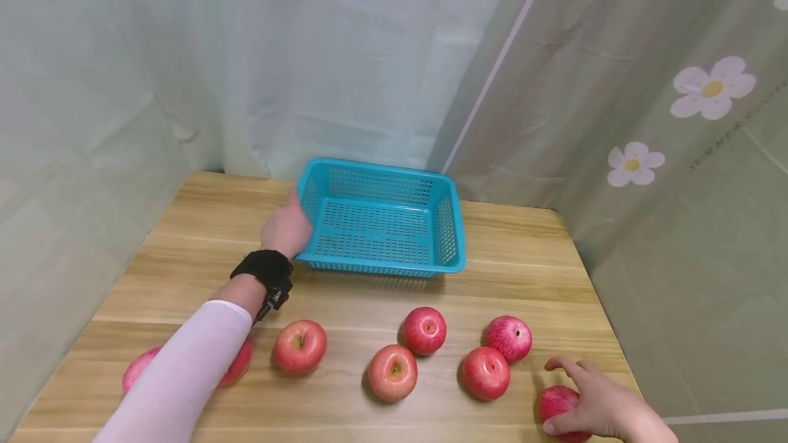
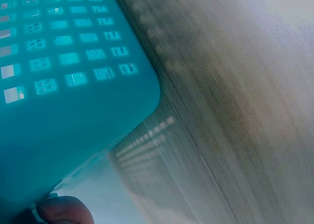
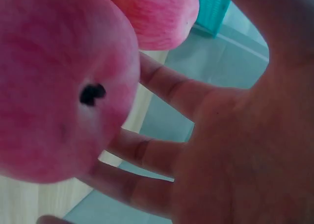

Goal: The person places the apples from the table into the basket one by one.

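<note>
My left hand [image 1: 286, 227] grips the left rim of a turquoise plastic basket [image 1: 458, 241] near the table's back edge. In the left wrist view a fingertip shows low at the basket's wall [image 2: 98, 111]. At the table's right front, my right hand [image 1: 600, 398] reaches over a red apple [image 1: 559, 402], its fingers spread and loosely bent around it. The right wrist view shows that apple [image 3: 59, 87] close up, in front of the fingers, with a gap to the palm. A second apple [image 3: 157, 18] appears behind it there.
Across the middle of the wooden table [image 1: 345, 415] lie several apples, among them one apple [image 1: 300, 347] near my left forearm and a touching pair with a darker apple [image 1: 509, 338]. Two apples are partly hidden under the left sleeve [image 1: 185, 368]. Curtains [image 1: 369, 53] surround the table.
</note>
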Demonstrator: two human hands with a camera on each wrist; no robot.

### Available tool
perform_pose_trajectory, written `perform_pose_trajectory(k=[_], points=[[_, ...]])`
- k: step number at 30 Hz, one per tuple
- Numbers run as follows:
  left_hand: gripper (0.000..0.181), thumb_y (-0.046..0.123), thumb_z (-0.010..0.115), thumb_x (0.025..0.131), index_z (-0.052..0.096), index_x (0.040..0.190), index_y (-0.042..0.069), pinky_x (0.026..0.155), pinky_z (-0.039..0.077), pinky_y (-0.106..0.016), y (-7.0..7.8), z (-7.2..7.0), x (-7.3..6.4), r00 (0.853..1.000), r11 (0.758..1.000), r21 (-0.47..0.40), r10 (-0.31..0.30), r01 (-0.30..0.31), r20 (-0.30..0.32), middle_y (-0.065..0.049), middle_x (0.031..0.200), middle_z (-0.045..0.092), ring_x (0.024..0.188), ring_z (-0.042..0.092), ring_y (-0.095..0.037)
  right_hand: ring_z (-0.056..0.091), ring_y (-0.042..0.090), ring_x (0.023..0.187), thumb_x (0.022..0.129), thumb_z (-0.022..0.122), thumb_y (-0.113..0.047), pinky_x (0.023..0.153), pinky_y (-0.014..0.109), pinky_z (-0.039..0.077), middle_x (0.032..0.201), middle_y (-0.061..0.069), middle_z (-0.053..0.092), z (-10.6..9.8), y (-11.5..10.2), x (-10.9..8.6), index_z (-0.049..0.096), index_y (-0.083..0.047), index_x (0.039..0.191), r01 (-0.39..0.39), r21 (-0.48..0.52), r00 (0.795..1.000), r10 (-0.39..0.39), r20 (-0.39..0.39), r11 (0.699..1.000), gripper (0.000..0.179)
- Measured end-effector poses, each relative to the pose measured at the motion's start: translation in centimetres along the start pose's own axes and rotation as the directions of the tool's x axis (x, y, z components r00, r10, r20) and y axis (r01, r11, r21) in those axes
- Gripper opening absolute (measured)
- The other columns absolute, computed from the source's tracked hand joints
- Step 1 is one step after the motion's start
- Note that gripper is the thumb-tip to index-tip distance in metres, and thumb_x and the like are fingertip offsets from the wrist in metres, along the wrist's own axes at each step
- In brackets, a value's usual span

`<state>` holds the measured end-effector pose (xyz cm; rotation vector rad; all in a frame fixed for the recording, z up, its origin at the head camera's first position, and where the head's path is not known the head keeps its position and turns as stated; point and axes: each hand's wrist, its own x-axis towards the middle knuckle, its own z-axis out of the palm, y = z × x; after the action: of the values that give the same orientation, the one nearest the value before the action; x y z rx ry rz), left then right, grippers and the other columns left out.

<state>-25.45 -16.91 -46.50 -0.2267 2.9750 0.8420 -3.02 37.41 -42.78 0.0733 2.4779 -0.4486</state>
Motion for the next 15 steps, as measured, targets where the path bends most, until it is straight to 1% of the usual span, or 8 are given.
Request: perform_pose_trajectory(k=[3, 5, 7, 10, 15], points=[[0.078, 0.010, 0.046, 0.106, 0.002, 0.169, -0.002, 0.057, 0.045, -0.045, -0.2, 0.2, 0.2, 1.000, 1.000, 0.001, 0.004, -0.004, -0.015, -0.023, 0.087, 0.063, 0.073, 0.062, -0.036, 0.061, 0.029, 0.094, 0.068, 0.100, -0.032, 0.076, 0.052, 0.056, 0.123, 0.021, 0.055, 0.5, -0.1, 0.0, 0.061, -0.019, 0.132, -0.021, 0.031, 1.000, 0.021, 0.020, 0.999, 0.076], [0.077, 0.011, 0.045, 0.106, 0.003, 0.169, -0.003, 0.058, 0.046, -0.045, -0.3, 0.2, 0.2, 1.000, 1.000, -0.001, 0.010, -0.010, -0.023, -0.024, 0.091, 0.064, 0.076, 0.062, -0.037, 0.060, 0.026, 0.091, 0.066, 0.101, -0.027, 0.075, 0.049, 0.056, 0.119, 0.019, 0.055, 0.8, -0.2, 0.0, 0.061, -0.019, 0.130, -0.019, 0.046, 1.000, 0.018, 0.017, 0.999, 0.076], [0.076, 0.011, 0.044, 0.107, 0.003, 0.169, -0.003, 0.058, 0.046, -0.044, -0.3, 0.2, 0.3, 1.000, 1.000, -0.006, 0.009, -0.009, -0.022, -0.024, 0.092, 0.064, 0.076, 0.063, -0.038, 0.060, 0.025, 0.088, 0.064, 0.101, -0.023, 0.073, 0.047, 0.055, 0.115, 0.018, 0.055, 1.2, -0.1, 0.0, 0.061, -0.019, 0.129, 0.010, 0.036, 1.000, -0.010, -0.003, 0.999, 0.076], [0.075, 0.011, 0.043, 0.108, 0.002, 0.169, -0.002, 0.059, 0.045, -0.044, -0.2, 0.2, 0.2, 1.000, 1.000, -0.010, 0.003, -0.003, -0.013, -0.023, 0.090, 0.063, 0.075, 0.062, -0.037, 0.060, 0.025, 0.087, 0.062, 0.100, -0.018, 0.071, 0.046, 0.055, 0.112, 0.016, 0.055, 1.6, -0.1, 0.0, 0.062, -0.020, 0.128, 0.011, 0.038, 1.000, -0.010, -0.024, 0.999, 0.076], [0.074, 0.011, 0.042, 0.109, 0.002, 0.169, -0.002, 0.059, 0.045, -0.044, 0.0, 0.1, 0.1, 1.000, 1.000, -0.012, 0.002, -0.002, -0.006, -0.023, 0.090, 0.063, 0.074, 0.061, -0.036, 0.060, 0.026, 0.085, 0.060, 0.100, -0.008, 0.070, 0.046, 0.056, 0.111, 0.015, 0.054, 2.0, -0.3, 0.2, 0.063, -0.022, 0.126, -0.041, 0.067, 0.999, 0.042, -0.022, 0.997, 0.077]])
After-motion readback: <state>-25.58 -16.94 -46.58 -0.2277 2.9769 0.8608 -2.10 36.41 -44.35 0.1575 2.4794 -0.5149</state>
